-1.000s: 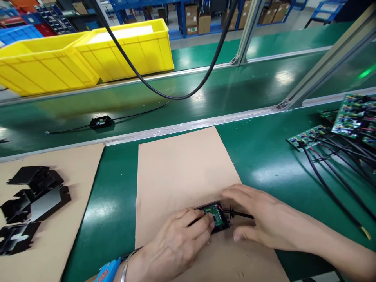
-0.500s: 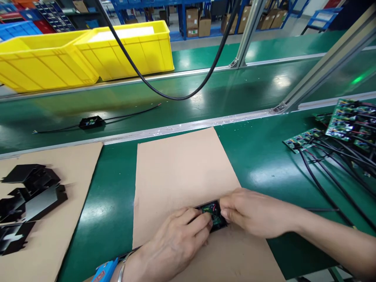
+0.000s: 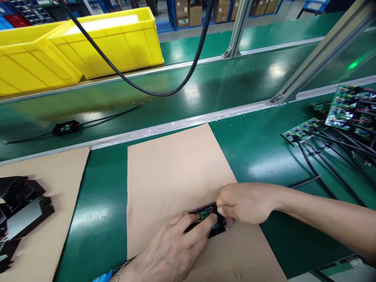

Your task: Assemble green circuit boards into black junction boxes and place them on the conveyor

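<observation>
A small black housing (image 3: 217, 232) with a green circuit board (image 3: 205, 213) inside lies on the middle cardboard sheet (image 3: 173, 168). My left hand (image 3: 176, 243) grips the housing from the left, its index fingertip pressing on the board near a red wire. At the housing's right end my right hand (image 3: 241, 203) is closed in a pinch, the fingers curled. From behind the right wrist a black cable (image 3: 305, 181) sticks out; its run inside the hand is hidden. A bracelet and something blue (image 3: 102, 276) show by my left wrist.
Black housings (image 3: 26, 207) lie on the left cardboard. Wired circuit boards (image 3: 340, 105) are heaped at right. Beyond the metal rail (image 3: 176, 126) sits another cabled housing (image 3: 66, 127). Yellow bins (image 3: 117, 51) stand behind, and a black cable (image 3: 164, 94) hangs in front.
My left index finger has stretched further right over the board. The right hand has turned at the housing's end, and the cable behind its wrist has swung upward. The view has shifted slightly.
</observation>
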Available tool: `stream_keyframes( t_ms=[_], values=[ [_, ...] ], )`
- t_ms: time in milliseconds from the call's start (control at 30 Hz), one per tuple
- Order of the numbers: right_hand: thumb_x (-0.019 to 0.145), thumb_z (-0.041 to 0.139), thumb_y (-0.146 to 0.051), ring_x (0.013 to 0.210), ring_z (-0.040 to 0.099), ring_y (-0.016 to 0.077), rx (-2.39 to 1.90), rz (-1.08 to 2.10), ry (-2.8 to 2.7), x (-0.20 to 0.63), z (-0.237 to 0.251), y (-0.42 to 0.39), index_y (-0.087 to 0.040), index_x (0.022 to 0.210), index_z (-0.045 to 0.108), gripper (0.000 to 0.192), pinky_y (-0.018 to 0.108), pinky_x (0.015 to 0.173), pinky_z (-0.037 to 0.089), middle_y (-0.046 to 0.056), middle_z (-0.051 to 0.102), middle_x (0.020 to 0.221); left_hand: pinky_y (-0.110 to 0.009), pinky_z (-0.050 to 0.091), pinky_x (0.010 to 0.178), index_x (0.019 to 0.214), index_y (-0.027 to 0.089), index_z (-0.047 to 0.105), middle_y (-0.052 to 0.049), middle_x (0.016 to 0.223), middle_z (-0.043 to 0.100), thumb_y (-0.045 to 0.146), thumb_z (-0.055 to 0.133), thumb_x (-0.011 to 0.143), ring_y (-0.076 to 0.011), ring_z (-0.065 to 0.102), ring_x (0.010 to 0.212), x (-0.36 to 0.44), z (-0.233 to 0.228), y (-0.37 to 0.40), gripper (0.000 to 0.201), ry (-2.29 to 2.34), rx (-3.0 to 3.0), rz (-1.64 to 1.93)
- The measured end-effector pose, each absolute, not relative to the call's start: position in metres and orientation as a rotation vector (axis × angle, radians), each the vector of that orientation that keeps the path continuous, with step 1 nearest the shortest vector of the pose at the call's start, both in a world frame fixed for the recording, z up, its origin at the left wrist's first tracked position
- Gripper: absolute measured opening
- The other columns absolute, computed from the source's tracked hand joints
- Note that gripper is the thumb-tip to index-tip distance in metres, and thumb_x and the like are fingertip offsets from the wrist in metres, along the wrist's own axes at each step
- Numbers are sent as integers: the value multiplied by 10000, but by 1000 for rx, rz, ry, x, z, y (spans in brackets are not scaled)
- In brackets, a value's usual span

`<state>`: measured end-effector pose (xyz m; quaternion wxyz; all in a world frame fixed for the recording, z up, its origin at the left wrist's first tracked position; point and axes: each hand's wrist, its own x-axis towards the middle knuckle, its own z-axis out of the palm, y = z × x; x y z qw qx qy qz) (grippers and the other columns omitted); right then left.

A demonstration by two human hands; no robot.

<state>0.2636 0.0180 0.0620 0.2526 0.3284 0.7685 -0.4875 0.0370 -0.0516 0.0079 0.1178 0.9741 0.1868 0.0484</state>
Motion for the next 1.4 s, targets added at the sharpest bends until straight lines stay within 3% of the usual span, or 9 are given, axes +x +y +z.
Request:
stream_keyframes(
  t_ms=[200, 367, 567, 667, 833, 1033, 1200, 1400],
  values=[
    [912, 391, -180, 651, 578, 185, 1015, -1092, 2229, 266, 61, 12, -115, 753, 684, 340, 279, 541, 310, 128, 692, 763, -318, 530, 796, 1166, 95, 607, -51, 1442, 471, 56, 444, 840, -207, 537, 980, 41, 10, -53, 366, 564, 2869, 173],
    [825, 521, -134, 751, 568, 156, 1227, -1164, 2655, 289, 50, -15, -179, 843, 610, 101, 262, 659, 382, 30, 650, 819, -309, 526, 824, 1202, 93, 592, -46, 1453, 459, 51, 434, 824, -209, 535, 993, 42, 9, -56, 412, 576, 2903, 172],
    [790, 398, 31, 733, 442, 163, 1005, -729, 3107, 301, 25, -31, -172, 750, 557, 262, 293, 586, 281, 29, 588, 764, -325, 509, 837, 1185, 87, 599, -67, 1473, 424, 80, 436, 839, -233, 511, 1024, 40, 4, -58, 383, 565, 2935, 115],
    [808, 424, 18, 704, 419, 163, 952, -650, 3137, 297, 19, -30, -161, 763, 570, 235, 313, 570, 264, 25, 579, 756, -339, 501, 837, 1187, 94, 592, -67, 1495, 398, 66, 433, 817, -241, 508, 1037, 42, 2, -59, 404, 584, 2944, 135],
    [897, 468, -85, 717, 441, 177, 967, -481, 3134, 289, 17, -34, -155, 798, 589, 172, 330, 563, 272, 40, 579, 774, -360, 509, 812, 1164, 100, 592, -82, 1407, 509, 98, 455, 748, -238, 539, 969, 51, 12, -61, 438, 672, 2888, 122],
    [892, 436, -67, 734, 457, 165, 1082, -477, 3130, 295, 9, -42, -157, 828, 606, 202, 315, 624, 336, 35, 590, 809, -344, 507, 866, 1192, 123, 593, -54, 1388, 541, 113, 465, 799, -218, 569, 1007, 52, 23, -62, 414, 727, 2811, 123],
    [963, 371, -105, 760, 454, 172, 1065, -313, 3283, 302, 1, -44, -136, 942, 639, 271, 326, 681, 337, 47, 599, 814, -319, 445, 929, 1271, 137, 564, -47, 1393, 542, 146, 413, 891, -210, 523, 1175, 50, 23, -71, 409, 785, 3004, 290],
    [992, 317, -140, 706, 432, 171, 972, -256, 3369, 301, 1, -46, -134, 875, 642, 344, 342, 642, 284, 50, 589, 779, -326, 412, 937, 1298, 92, 537, -133, 1407, 512, 226, 393, 921, -232, 496, 1223, 60, 1, -82, 426, 770, 3132, 263]
  ],
)
